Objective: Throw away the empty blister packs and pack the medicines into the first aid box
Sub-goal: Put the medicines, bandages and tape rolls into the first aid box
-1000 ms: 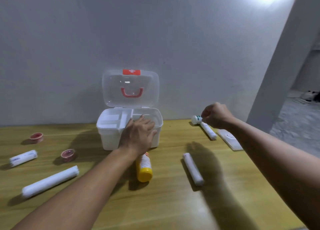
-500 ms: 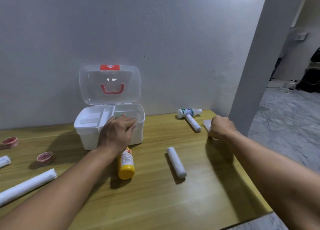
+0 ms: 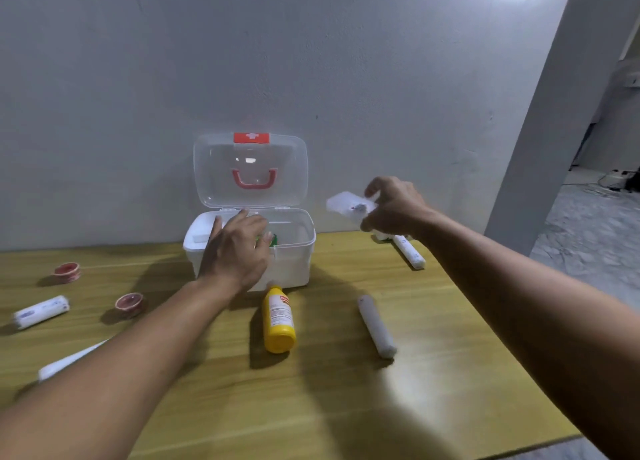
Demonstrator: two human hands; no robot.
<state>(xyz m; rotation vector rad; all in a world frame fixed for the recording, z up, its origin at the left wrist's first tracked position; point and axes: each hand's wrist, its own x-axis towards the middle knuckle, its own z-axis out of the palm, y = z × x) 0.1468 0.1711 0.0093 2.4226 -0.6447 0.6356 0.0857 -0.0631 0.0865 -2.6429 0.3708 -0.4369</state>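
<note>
Box (image 3: 294, 251) open on bench (image 3: 346, 390), we note left hand (image 3: 235, 248) flat on its rim, grip wide, right hand (image 3: 394, 206) pinching blister pack (image 3: 346, 205) aloft.

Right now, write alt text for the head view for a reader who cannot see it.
The right hand holds a flat white packet in the air beside an open white first aid box, while the left hand rests on the box's front rim. On the wooden table lie a yellow bottle, several white rolls and two small red tape rolls.
</note>
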